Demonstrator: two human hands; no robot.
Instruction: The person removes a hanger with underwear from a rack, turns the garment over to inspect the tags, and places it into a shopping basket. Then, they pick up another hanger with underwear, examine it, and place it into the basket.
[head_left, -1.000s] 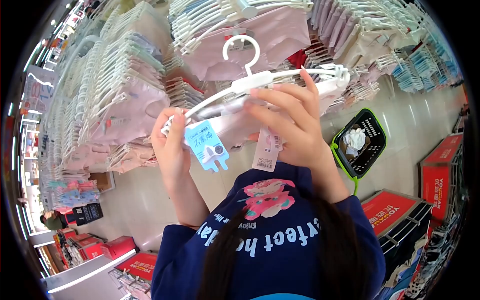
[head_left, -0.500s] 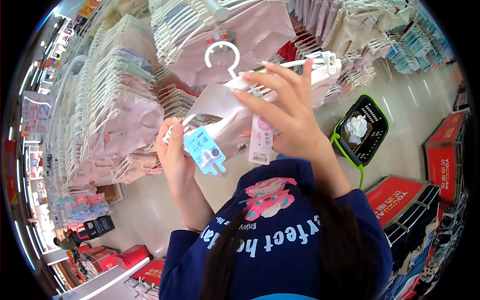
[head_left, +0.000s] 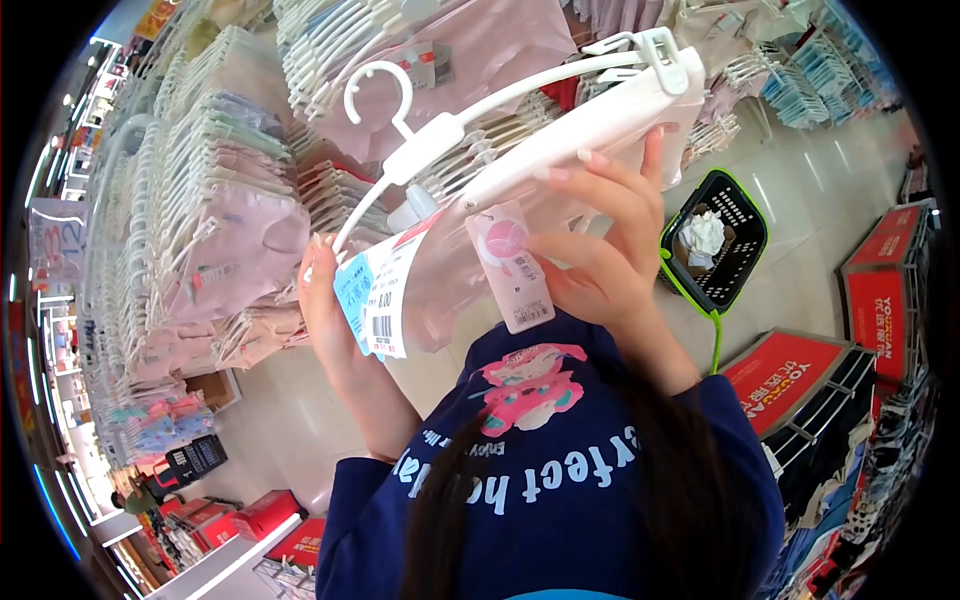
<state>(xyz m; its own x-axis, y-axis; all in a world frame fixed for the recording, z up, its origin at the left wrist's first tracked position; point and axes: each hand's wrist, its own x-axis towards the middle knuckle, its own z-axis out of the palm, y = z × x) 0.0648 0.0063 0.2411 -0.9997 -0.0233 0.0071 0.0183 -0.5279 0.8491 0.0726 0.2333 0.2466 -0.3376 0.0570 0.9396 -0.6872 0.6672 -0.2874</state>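
Note:
A white clip hanger (head_left: 425, 145) is held up in front of me, its hook pointing up and left. From its clip at the right end hangs a pale pink folded garment (head_left: 560, 150), its exact kind unclear. My left hand (head_left: 325, 300) is closed round the hanger's left end, beside a blue tag (head_left: 352, 295) and a white price label (head_left: 390, 310). At the garment's edge my right hand (head_left: 605, 250) pinches a pink hang tag (head_left: 512, 270) by its right side; the thumb is hidden behind it. Its other fingers stretch up over the cloth.
Racks of pale pink garments (head_left: 245, 240) on white hangers fill the left and back. A black basket with a green rim (head_left: 735, 250) stands on the floor at right, crumpled white cloth (head_left: 702, 238) inside. Red signs (head_left: 790, 375) top the clothes racks at lower right.
The hanger has swung up and turned, so its whole bar now shows. My right hand has shifted from the bar down to the pink tag. The white price label has come into view.

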